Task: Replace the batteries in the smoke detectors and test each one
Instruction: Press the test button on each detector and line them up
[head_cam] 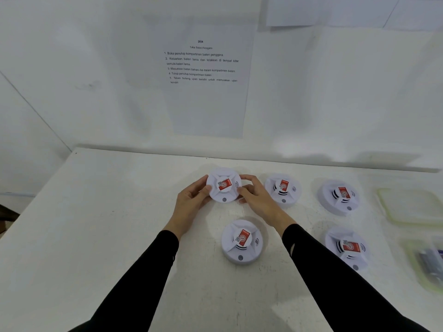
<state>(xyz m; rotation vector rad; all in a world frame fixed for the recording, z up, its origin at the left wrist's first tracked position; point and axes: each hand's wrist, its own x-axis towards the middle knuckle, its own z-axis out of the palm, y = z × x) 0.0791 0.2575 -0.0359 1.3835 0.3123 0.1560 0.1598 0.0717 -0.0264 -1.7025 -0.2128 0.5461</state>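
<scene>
At the centre of the frame both hands hold one round white plastic smoke detector (224,185) with a red sticker on its face. The left hand (191,200) curls fingers and thumb round its left rim, and the right hand (256,197) does the same on its right rim. I cannot tell whether it rests on the white table (96,212) or is just lifted.

Four matching detectors lie face up: one (241,240) below the held unit and three (282,189) (339,196) (347,248) to the right. All five look closed and no loose battery shows, so the work seems near its start, with opening, swapping and testing left to do.

At the right edge lies a clear plastic container with a greenish rim (410,204); nothing can be made out inside it. Below it a second clear tub (429,262) holds dark, blurred items, possibly batteries.
</scene>
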